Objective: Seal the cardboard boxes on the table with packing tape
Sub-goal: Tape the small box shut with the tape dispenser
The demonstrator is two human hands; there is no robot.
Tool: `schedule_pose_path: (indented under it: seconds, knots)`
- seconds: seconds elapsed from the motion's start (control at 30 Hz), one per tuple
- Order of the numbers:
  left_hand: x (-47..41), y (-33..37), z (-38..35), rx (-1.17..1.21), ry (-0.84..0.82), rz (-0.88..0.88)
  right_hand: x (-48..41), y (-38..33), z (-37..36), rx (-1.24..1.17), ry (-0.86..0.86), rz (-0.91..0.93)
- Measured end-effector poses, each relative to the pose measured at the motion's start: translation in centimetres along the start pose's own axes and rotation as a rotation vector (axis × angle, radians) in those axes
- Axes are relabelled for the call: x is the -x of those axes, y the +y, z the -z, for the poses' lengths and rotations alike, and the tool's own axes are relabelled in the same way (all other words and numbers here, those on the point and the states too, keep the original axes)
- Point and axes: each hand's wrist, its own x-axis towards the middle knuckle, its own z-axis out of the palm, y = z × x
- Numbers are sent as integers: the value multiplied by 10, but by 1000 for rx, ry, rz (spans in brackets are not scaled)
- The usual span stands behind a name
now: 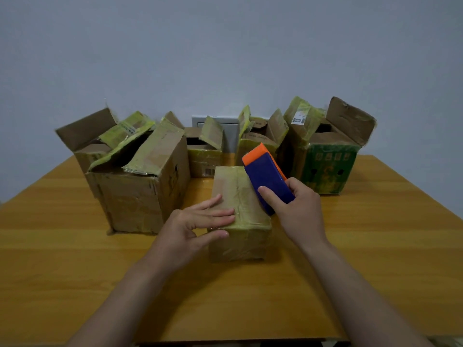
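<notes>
A small closed cardboard box [240,236] with tape along its top seam sits in the middle of the table. My left hand [193,225] lies on its near left top edge, fingers straight across the top and thumb against the front face. My right hand [297,209] grips a blue tape dispenser [269,182] with an orange cutter end, held tilted just above the box's right side.
Behind stand open boxes with raised flaps: a large one [140,186] at the left, two small ones [204,159] [260,139] in the middle and a green-printed one [328,169] at the right. The wooden table [75,259] ends near me; a wall stands behind.
</notes>
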Motion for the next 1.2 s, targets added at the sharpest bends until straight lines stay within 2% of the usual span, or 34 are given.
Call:
schedule_pose_path:
  seconds: [0.1,0.2,0.37,0.5,0.63,0.93,1.1,1.2]
  knots:
    - [-2,9,-15,-160,140,-104,3,2,-2,-33,35,-30]
    - [-4,16,-24,-91,203,-84,4,3,-3,-78,49,-60]
    - [-12,31,-24,-212,145,-49,7,2,-4,-98,68,-76]
    - [-18,39,-30,-192,147,-17,11,3,-5,-162,84,-116]
    - [-20,46,-31,-315,122,-31,15,2,-7,-195,110,-131]
    - [-25,54,-45,-301,137,18,21,4,-11,-299,156,-178]
    - [-9,55,-71,-377,211,-204,26,4,-14,-389,188,-202]
    - [-10,51,-76,-369,269,-221,27,7,-14,-429,174,-239]
